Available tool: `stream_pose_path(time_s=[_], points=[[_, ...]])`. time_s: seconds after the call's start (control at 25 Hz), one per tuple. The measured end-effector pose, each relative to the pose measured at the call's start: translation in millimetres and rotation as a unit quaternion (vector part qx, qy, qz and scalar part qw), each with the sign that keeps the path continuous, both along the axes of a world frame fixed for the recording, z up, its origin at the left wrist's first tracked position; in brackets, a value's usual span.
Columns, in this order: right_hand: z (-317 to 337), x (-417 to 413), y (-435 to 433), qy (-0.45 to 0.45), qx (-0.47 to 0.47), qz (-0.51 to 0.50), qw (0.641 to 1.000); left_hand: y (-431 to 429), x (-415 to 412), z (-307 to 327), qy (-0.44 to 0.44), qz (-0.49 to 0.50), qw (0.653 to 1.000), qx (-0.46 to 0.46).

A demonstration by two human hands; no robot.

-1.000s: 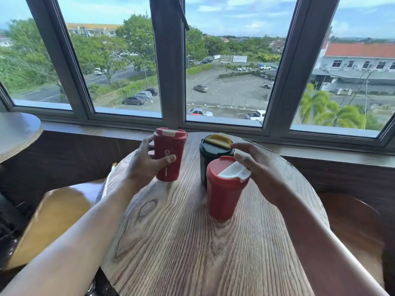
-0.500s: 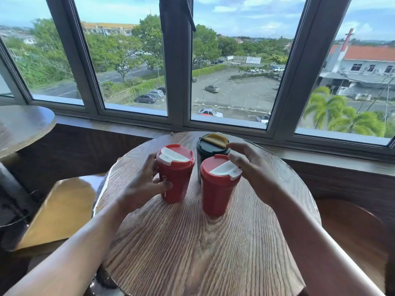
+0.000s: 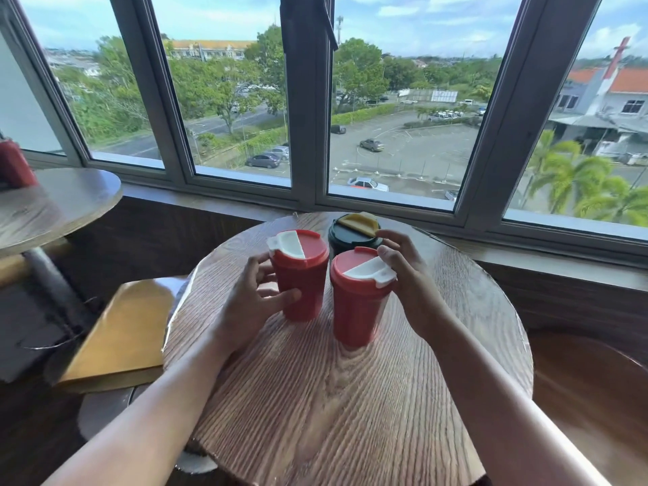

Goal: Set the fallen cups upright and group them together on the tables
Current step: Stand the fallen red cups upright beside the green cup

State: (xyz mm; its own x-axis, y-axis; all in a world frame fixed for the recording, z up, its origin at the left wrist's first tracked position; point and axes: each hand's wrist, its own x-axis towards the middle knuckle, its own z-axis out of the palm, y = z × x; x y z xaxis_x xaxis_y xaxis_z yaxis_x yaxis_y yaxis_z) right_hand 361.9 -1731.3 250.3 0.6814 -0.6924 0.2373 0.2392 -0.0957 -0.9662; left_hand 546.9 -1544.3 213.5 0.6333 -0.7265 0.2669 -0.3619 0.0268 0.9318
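Observation:
Three lidded cups stand upright close together on the round wooden table [image 3: 350,398]. My left hand [image 3: 252,303] wraps around the left red cup [image 3: 305,275], which has a red and white lid. The right red cup [image 3: 354,310] stands beside it, a small gap between them. My right hand [image 3: 410,278] rests its fingers against that cup's lid and upper side. Behind both stands a dark green cup [image 3: 347,235] with a yellow lid flap; my right fingertips reach near it.
A second round table [image 3: 59,205] at the far left carries a red cup [image 3: 14,166] at the frame edge. A yellow-seated chair [image 3: 119,335] stands left of my table, a brown seat [image 3: 589,387] at the right. The window sill [image 3: 526,254] runs just behind.
My left hand has brought the left red cup toward me and rightward, setting it beside the right red cup. My right hand has stayed on the right cup. The camera has shifted left.

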Motion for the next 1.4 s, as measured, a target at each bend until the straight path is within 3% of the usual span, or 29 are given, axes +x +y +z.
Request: stream_pose_path(time_s=[0.16,0.52,1.4], points=[[-3,2,2,-0.022,0.023,0.0,1.0,-2,-5,-1,0.011,-0.011,1.0,-0.001],[-4,4,8,-0.032,0.02,-0.008,0.999,-7,-15,0,-0.06,0.042,0.996,0.057],[2,-1,7,0.014,-0.032,-0.026,0.999,3,-15,3,-0.024,-0.025,0.999,0.036]])
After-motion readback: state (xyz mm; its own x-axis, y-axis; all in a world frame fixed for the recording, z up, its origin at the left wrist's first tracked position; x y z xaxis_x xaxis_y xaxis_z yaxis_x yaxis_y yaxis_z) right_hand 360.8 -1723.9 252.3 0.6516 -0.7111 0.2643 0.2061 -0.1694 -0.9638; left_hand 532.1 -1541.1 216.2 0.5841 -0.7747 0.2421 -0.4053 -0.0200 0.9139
